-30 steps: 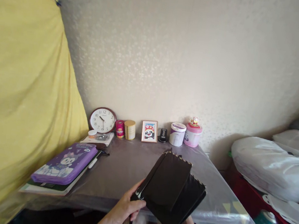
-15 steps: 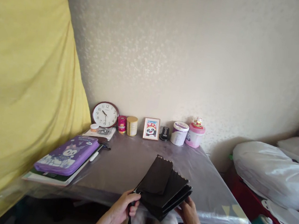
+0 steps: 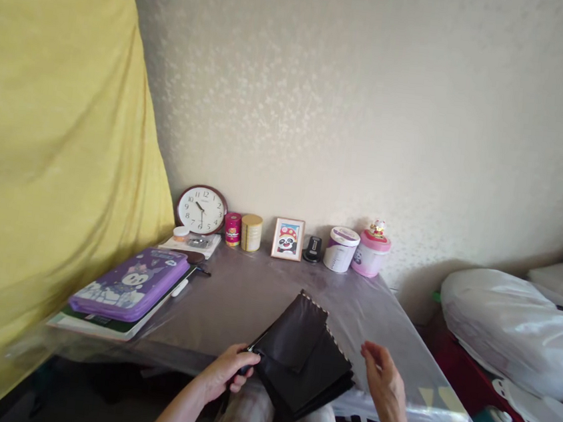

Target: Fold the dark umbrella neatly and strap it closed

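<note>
A black folding umbrella (image 3: 303, 358) with a dotted light trim lies partly spread in loose, layered panels over the table's front edge and my lap. My left hand (image 3: 232, 369) is closed around its handle end at the left. To the right of the panels, my right hand (image 3: 385, 377) is apart from the fabric, fingers loosely bent and holding nothing.
The table (image 3: 232, 293) has a clear plastic cover. At left lies a purple zip case (image 3: 133, 286) on books. Along the wall stand a clock (image 3: 202, 209), a picture frame (image 3: 288, 239) and several tins. White bags (image 3: 510, 329) sit at right.
My right hand has let go of the umbrella's right edge and moved away to the right and up. The left hand keeps its grip, and the panels lie slightly flatter.
</note>
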Action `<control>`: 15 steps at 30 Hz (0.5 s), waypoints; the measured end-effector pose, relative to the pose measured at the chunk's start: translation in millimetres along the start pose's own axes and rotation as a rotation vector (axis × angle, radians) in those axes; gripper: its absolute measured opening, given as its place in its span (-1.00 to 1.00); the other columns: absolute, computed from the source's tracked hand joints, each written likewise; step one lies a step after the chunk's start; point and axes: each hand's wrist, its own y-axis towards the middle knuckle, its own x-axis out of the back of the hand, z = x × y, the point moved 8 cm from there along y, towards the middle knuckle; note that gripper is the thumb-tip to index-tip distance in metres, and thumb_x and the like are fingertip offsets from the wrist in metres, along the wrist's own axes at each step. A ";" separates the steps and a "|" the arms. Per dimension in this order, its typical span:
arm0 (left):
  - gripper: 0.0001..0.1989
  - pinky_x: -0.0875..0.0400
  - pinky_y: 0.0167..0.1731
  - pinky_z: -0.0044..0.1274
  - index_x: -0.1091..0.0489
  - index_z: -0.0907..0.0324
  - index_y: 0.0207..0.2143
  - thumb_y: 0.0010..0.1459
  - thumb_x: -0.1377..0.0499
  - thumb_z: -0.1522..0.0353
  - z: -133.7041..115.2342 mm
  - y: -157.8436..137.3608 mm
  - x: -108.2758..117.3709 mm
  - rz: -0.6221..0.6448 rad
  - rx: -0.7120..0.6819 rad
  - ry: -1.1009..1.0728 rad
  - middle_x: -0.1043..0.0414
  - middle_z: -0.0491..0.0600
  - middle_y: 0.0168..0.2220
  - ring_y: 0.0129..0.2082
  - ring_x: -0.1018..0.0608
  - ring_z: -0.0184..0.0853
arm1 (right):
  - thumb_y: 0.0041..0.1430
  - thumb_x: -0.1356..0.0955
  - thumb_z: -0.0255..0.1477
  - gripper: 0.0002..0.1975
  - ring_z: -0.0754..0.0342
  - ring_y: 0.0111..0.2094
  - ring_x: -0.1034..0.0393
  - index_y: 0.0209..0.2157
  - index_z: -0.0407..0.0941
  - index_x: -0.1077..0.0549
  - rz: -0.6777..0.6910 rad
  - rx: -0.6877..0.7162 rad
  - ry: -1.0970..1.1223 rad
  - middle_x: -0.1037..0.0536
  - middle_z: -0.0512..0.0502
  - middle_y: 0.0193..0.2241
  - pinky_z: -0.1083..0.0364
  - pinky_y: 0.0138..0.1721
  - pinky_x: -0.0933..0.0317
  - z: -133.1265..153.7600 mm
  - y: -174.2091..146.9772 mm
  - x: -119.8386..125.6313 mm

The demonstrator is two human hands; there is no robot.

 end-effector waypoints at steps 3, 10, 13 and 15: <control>-0.70 0.20 -0.76 -0.69 -0.20 0.18 -0.40 -0.10 -0.19 0.20 -1.7 -1.1 3.6 -0.025 0.021 0.067 -0.22 -0.23 -0.63 -0.78 -0.09 -0.64 | 0.08 -0.19 -0.31 -0.72 -0.01 -0.17 -0.42 -0.22 -0.07 -0.41 0.118 0.312 -0.116 -0.50 -0.14 -0.20 0.02 -0.12 -0.29 43.5 5.1 -24.7; -0.54 0.19 -0.78 -0.69 -0.22 0.16 -0.29 -0.13 -0.21 0.06 -4.4 -4.2 12.8 -0.046 0.024 0.170 -0.19 -0.26 -0.68 -0.80 -0.08 -0.62 | 0.08 -0.11 -0.62 -0.53 0.00 -0.01 -0.30 -0.02 -0.02 -0.33 0.168 0.652 -0.405 -0.27 -0.16 0.08 -0.04 -0.01 -0.22 72.4 6.7 -80.2; -0.52 0.23 -0.76 -0.69 -0.20 0.15 -0.29 -0.15 -0.21 0.03 -3.1 -3.6 13.3 -0.045 -0.001 0.096 -0.16 -0.28 -0.68 -0.79 -0.04 -0.64 | 0.13 -0.12 -0.59 -0.63 -0.05 -0.04 -0.32 -0.13 -0.05 -0.40 0.147 0.692 -0.484 -0.27 -0.20 0.07 -0.10 -0.02 -0.21 75.0 12.5 -85.5; -0.48 0.25 -0.75 -0.69 -0.19 0.14 -0.26 -0.17 -0.22 0.01 0.4 -2.4 13.8 -0.060 -0.002 0.041 -0.16 -0.29 -0.67 -0.79 -0.02 -0.65 | 0.19 -0.13 -0.52 -0.71 -0.07 -0.06 -0.33 -0.23 -0.07 -0.43 0.135 0.718 -0.501 -0.29 -0.22 0.06 -0.11 -0.04 -0.21 80.9 15.8 -84.2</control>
